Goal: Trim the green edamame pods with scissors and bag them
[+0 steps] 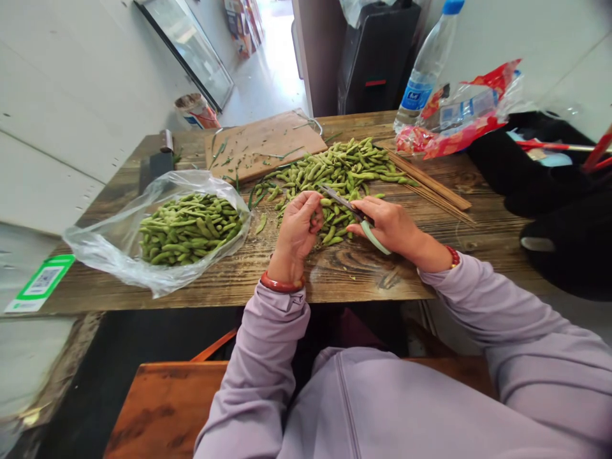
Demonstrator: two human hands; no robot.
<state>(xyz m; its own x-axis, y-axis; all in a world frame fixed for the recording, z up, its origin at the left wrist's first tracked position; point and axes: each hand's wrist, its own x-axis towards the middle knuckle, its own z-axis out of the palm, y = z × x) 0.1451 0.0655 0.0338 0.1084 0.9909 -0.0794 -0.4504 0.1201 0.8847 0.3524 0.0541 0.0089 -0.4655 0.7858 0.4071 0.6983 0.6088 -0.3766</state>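
My left hand [297,228] is closed in a pinch around a green bean pod [323,203] at the near edge of a loose pile of green pods [342,169] on the wooden table [344,274]. My right hand [389,223] grips scissors [345,204] with pale green handles; the blades point left toward the pod in my left hand. To the left, a clear plastic bag [115,245] lies open with a heap of pods [189,228] inside it.
A wooden cutting board [261,145] with green scraps and a cleaver [160,162] lie at the back left. Behind the pile are wooden skewers [433,185], a water bottle [425,67] and a red-and-clear bag [459,115]. Dark items [549,185] crowd the right edge.
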